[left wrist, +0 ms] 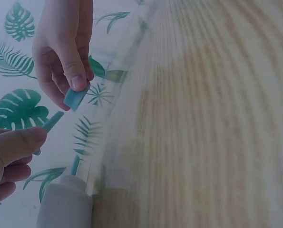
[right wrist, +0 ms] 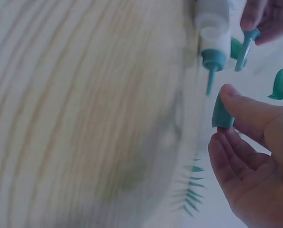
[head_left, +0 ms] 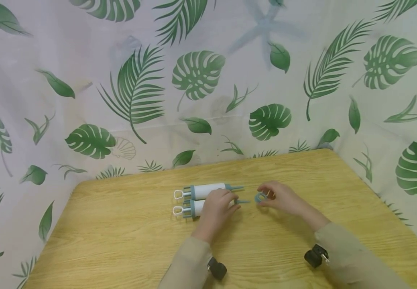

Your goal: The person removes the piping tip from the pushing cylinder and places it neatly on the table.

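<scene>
Two syringe-like tools with white barrels, blue-green nozzles and white loop handles lie side by side on the table, nozzles toward the right. My left hand [head_left: 216, 208] grips the nearer syringe [head_left: 197, 208] at its front end, covering much of the barrel; its thin nozzle [right wrist: 245, 52] sticks out past the fingers. The farther syringe [head_left: 208, 190] lies just beyond that hand. My right hand [head_left: 284, 198] pinches a small blue-green ring [head_left: 261, 197] between thumb and fingers, a short gap from the nozzle tip. In the right wrist view the ring [right wrist: 222, 112] appears edge-on.
The wooden table [head_left: 121, 233] carries the syringes near its middle. Behind it and along the right side hangs a pale leaf-printed sheet [head_left: 230, 80]. A small black camera sits at each wrist, the left one [head_left: 217, 268] close above the tabletop.
</scene>
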A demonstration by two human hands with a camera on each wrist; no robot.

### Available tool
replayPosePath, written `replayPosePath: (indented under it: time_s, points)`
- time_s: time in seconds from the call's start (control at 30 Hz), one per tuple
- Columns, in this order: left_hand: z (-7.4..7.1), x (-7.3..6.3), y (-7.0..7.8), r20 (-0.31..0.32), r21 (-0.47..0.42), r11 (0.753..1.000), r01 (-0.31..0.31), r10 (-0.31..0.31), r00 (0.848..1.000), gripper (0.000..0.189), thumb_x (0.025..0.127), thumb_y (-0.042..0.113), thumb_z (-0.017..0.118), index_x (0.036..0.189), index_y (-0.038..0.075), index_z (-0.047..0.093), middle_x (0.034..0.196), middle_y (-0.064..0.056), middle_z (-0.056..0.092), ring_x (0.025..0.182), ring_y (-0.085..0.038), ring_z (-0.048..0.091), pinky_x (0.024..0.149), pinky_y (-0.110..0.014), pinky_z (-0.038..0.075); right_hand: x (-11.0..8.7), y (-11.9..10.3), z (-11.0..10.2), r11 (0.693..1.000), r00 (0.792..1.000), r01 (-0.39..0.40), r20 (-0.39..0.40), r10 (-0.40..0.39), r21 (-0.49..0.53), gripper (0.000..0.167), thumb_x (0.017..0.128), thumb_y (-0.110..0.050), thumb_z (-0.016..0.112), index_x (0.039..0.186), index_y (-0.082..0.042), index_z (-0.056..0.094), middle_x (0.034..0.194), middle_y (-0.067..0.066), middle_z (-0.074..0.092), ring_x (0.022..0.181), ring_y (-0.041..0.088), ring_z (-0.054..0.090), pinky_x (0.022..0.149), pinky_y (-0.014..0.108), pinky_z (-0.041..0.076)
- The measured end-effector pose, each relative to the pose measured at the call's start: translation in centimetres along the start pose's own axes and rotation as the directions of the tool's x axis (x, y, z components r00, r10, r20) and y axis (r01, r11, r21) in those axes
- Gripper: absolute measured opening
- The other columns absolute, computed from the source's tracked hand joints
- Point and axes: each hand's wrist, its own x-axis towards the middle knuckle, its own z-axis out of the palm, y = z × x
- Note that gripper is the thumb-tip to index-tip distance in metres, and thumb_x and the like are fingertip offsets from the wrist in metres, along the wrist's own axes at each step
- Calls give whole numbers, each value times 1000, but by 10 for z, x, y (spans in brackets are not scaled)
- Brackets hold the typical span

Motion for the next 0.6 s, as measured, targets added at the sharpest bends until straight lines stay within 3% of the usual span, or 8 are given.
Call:
replayPosePath:
  time_s: [0.17,0.27,0.4,0.6]
  points:
    - [12,14,2,107,101,995,-15,5,994,19,73,25,83,85,15,73,79,7,66,72,-8,59,71,-22,48,3,9,4,999,998,-51,30,50,16,31,81,-11,75,105,4,62,89,6,62,77,16,56,65,31,49]
    - [19,20,4,174,162,985,-58,29,984,18,71,28,84,79,17,73,73,8,65,66,-7,58,66,-19,47,4,13,7,999,998,-46,42,45,15,27,79,-8,76,100,2,63,87,5,62,77,17,56,65,32,49]
    - [23,26,7,261,233,965,-119,56,964,18,72,31,83,75,17,72,69,8,62,62,-7,57,61,-18,47,4,16,10,999,998,-35,50,36,-14,27,76,-7,79,98,-1,64,87,4,61,78,16,56,66,31,49]
    - [27,29,9,384,301,941,-151,26,923,19,77,37,78,80,19,72,73,9,63,67,-7,57,70,-20,48,1,17,12,998,996,-53,75,55,-25,23,78,-7,77,96,-3,64,86,4,60,78,17,56,67,32,49]
